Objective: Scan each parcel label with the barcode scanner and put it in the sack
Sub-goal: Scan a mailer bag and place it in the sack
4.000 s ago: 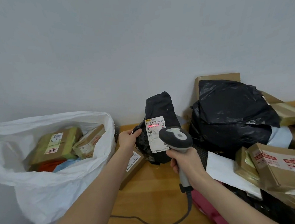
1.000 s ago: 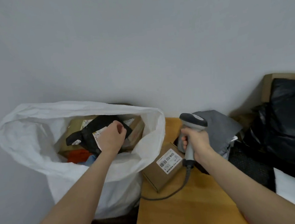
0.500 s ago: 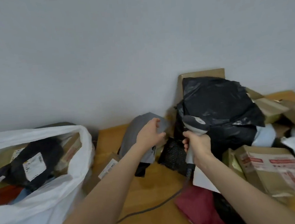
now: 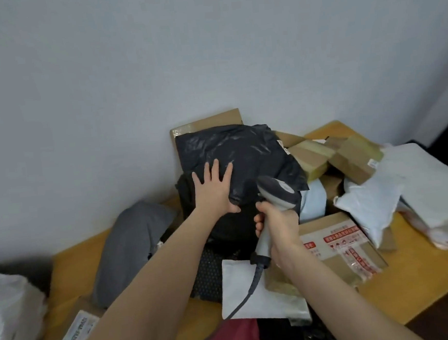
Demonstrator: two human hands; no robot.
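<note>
Far left: white sack (image 4: 6, 315), only its edge in frame, blurred. Just beside it is a labelled box (image 4: 75, 334), lying flat at the near left part of the table (image 4: 69, 267), white label face up. Next, a grey mailer (image 4: 132, 244) slumps on the table close to the wall.

My left hand (image 4: 213, 189) lies flat on the black parcel (image 4: 243, 152). Fingers are straight and spread, palm on its lower left part, thumb along the bottom edge. Nothing is gripped. That parcel sits on top of the pile, leaning back on a tall box (image 4: 213, 118) that stands against the wall.

Under the pile, toward me: a dotted mailer (image 4: 207, 273), a flat white envelope (image 4: 254, 293) and a red bag (image 4: 233, 338) at the bottom of the frame.

My right hand (image 4: 278, 224) is wrapped round the handle of the barcode scanner (image 4: 278, 189), fingers curled tight. The scanner head is up at the black parcel's lower right corner; I can't tell if they touch. The cable (image 4: 244, 301) drops across the white envelope toward me.

Right of the scanner is a blue parcel (image 4: 312, 200), mostly hidden, with a taped box (image 4: 341, 246) in front of it carrying red print. Behind them a brown box (image 4: 310, 155) and a smaller brown box (image 4: 356, 156) sit tilted on the pile. Far right: a crumpled white mailer (image 4: 370, 201), then a larger white mailer (image 4: 433, 188) lying on the table.
</note>
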